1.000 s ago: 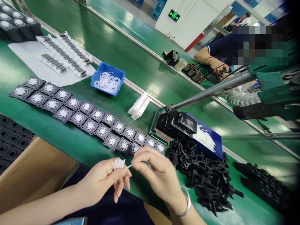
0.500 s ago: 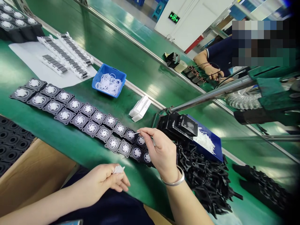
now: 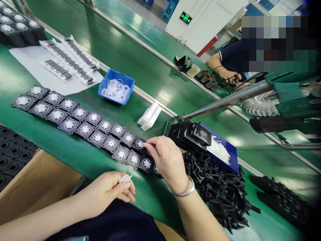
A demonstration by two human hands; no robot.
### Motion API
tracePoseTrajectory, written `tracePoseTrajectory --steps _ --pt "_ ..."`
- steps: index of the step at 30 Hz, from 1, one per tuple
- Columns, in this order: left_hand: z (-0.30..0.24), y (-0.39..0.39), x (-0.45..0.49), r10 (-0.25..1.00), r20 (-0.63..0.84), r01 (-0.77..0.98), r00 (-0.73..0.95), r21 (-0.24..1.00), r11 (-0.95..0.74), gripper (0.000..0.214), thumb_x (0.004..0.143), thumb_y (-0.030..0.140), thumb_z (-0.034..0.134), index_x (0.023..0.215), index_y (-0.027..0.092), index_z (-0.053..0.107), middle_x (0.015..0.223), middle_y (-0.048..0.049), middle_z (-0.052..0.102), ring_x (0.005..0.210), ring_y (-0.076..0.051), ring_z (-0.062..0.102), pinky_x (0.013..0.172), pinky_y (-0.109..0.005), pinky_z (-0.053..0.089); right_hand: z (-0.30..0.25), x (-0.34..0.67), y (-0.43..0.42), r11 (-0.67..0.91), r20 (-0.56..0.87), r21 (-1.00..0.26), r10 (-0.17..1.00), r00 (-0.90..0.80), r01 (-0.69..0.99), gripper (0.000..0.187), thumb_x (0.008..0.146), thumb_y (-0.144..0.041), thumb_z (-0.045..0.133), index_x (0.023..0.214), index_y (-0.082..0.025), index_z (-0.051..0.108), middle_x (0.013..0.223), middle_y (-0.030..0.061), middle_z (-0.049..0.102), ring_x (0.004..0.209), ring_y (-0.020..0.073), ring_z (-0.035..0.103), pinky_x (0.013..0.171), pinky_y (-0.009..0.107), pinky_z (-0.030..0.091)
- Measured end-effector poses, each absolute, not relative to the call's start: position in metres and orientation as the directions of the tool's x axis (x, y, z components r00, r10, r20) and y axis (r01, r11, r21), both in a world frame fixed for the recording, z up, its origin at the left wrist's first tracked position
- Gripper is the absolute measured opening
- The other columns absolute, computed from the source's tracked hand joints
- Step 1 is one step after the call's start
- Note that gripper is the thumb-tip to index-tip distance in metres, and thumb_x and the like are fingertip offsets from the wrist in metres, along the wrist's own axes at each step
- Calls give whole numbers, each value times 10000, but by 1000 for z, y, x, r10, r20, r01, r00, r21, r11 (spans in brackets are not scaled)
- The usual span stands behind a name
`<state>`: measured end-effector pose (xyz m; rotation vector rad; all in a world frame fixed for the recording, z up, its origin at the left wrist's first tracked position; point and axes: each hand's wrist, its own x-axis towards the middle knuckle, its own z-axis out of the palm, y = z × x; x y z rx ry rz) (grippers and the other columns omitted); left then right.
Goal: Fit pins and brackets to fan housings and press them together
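Two rows of square black housings with white swirl-bladed wheels (image 3: 98,137) run diagonally across the green bench. At the right end of the far row, my right hand (image 3: 167,160) reaches down with thumb and forefinger pinched at one wheel (image 3: 139,144). Whatever sits between those fingertips is hidden now; a thin white stick showed there a moment earlier. My left hand (image 3: 116,189), near the bench's front edge, is closed around a small bunch of thin white sticks (image 3: 126,178), their ends poking out between thumb and forefinger.
A blue bin (image 3: 116,86) holds white rings. White blocks (image 3: 149,116) stand beside it. Right of my hand lie black boxes (image 3: 190,134), a blue tray (image 3: 233,154) of white sticks and heaped black parts (image 3: 215,190). A co-worker's hand (image 3: 229,76) handles wires across the bench.
My right hand has moved slightly left and down onto the wheel, and the white stick in its fingertips no longer shows. My left hand has shifted slightly left.
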<state>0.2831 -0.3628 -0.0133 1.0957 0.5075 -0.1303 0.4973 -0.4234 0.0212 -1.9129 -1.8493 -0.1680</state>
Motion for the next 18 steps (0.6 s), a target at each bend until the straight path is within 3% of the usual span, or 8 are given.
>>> tracePoseTrajectory --steps 3,5,7,10,13,18 --pt "-10 -363 283 131 -447 351 885 824 444 466 967 561 460 911 127 621 880 -65 661 800 -212 735 740 -320 610 34 498 -429 -52 527 -215 835 160 975 185 922 -334 650 991 -176 581 870 75 648 820 198 603 753 341 481" --pt "-9 -364 284 133 -430 335 893 833 441 455 973 558 447 920 133 603 888 -58 652 740 -195 733 688 -303 606 43 494 -435 -58 557 -297 800 223 953 167 913 -300 663 1012 -188 587 894 73 635 859 197 602 781 335 492" --pt "-8 -364 285 154 -398 299 904 849 436 438 982 545 436 923 139 588 893 -53 641 727 -185 729 684 -302 607 47 486 -440 13 425 -446 883 199 895 177 916 -301 659 1046 -194 604 911 60 629 826 171 597 759 308 510" --pt "-8 -363 287 186 -334 244 924 890 384 422 1004 514 404 909 143 580 862 -44 623 742 -176 720 714 -308 614 43 470 -446 88 147 -697 989 22 712 273 925 -369 637 1134 -194 616 952 55 639 771 135 602 701 263 528" --pt "-9 -362 288 216 -277 202 936 928 313 427 1019 489 375 917 138 595 867 -46 610 757 -167 713 726 -300 618 32 457 -448 63 107 -788 994 36 612 132 951 -308 603 963 -188 656 846 32 643 765 127 609 680 245 508" --pt "-11 -365 285 253 -220 129 942 934 332 437 1018 500 373 948 132 599 882 -50 599 739 -160 711 709 -297 623 26 453 -452 67 168 -790 980 110 609 243 910 -339 657 735 -177 608 692 0 595 646 110 564 586 233 451"
